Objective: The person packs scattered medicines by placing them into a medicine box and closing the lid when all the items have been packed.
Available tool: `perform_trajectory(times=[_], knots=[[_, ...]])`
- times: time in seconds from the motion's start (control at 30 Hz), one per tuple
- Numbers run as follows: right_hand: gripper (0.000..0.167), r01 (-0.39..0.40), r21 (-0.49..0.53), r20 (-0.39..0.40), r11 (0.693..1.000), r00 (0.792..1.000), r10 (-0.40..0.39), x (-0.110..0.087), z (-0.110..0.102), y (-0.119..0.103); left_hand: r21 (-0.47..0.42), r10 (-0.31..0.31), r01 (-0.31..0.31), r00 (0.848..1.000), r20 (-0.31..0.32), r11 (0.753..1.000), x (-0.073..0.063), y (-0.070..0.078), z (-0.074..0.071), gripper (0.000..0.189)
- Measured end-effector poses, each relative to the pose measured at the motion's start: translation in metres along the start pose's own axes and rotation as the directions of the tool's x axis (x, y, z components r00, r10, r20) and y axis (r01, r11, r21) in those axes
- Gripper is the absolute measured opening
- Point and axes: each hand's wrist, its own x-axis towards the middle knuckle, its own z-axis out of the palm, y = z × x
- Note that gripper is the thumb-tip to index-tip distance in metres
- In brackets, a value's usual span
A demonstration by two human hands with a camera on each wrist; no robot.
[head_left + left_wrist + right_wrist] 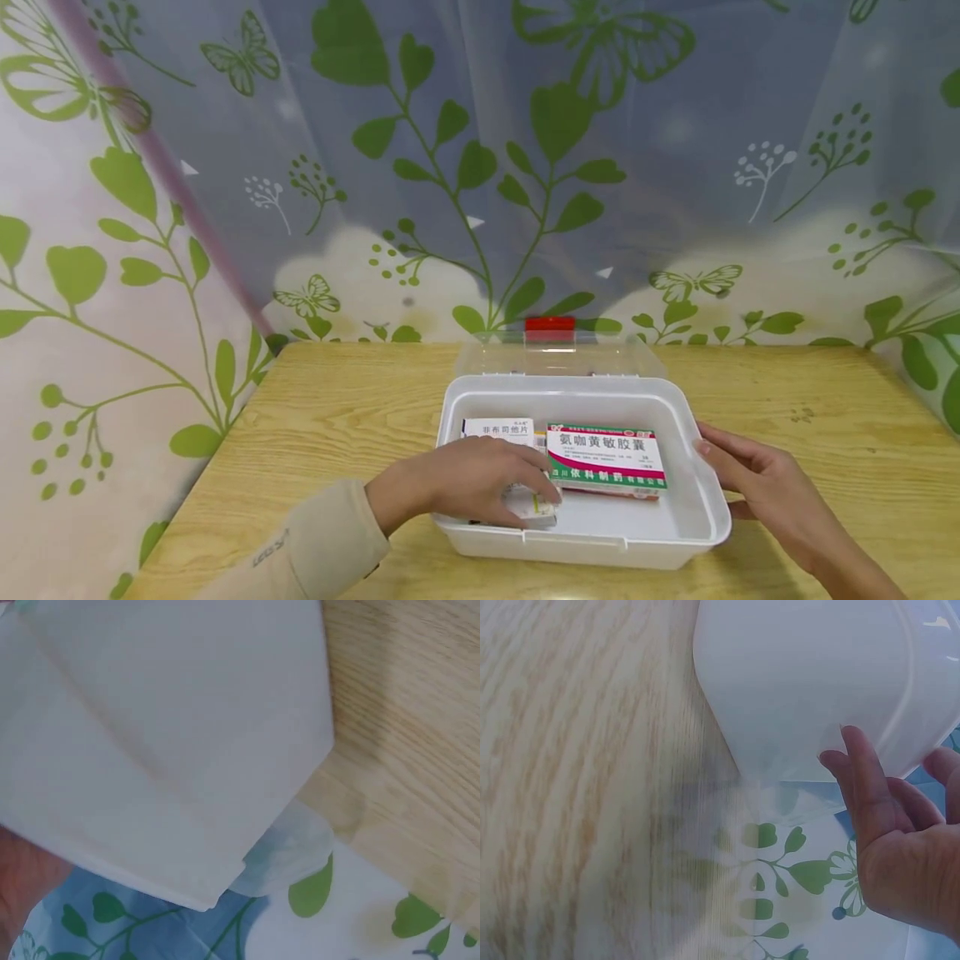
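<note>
A white plastic storage box point(637, 550) stands open on the wooden table. My left hand point(480, 479) reaches inside at the left, thumb and fingers around a small white medicine box point(536, 504), which it partly hides. Behind that hand lies a white medicine box point(498, 427) with dark printed characters. To its right is a green, white and magenta capsule box point(607, 454), on top of another carton whose edge shows. At the right wall my right hand point(772, 492) holds the storage box, thumb at the rim and fingers against the outside, as the right wrist view shows.
The clear lid point(495, 357) with its red latch point(550, 327) is folded back behind the storage box. A curtain point(420, 208) printed with leaves and butterflies hangs at the table's back edge. The wooden tabletop point(330, 417) extends to both sides.
</note>
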Motion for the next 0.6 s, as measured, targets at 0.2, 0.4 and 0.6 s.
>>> perform_trajectory(times=[0.2, 0.4, 0.6], knots=[[0.065, -0.004, -0.009, -0.005, 1.0, 1.0, 0.004, 0.0, 0.0, 0.0, 0.001, 0.026, -0.026, 0.999, 0.027, 1.0, 0.002, -0.007, 0.012, 0.04], [0.065, 0.001, -0.009, -0.013, 1.0, 1.0, -0.001, 0.0, 0.0, 0.0, 0.051, 0.012, -0.015, 0.998, 0.054, 0.999, 0.003, -0.007, 0.015, 0.043], [0.065, -0.001, -0.004, -0.012, 1.0, 1.0, 0.001, 0.001, 0.001, 0.002, 0.114, -0.005, -0.005, 0.996, 0.091, 0.993, 0.004, -0.005, 0.017, 0.04]])
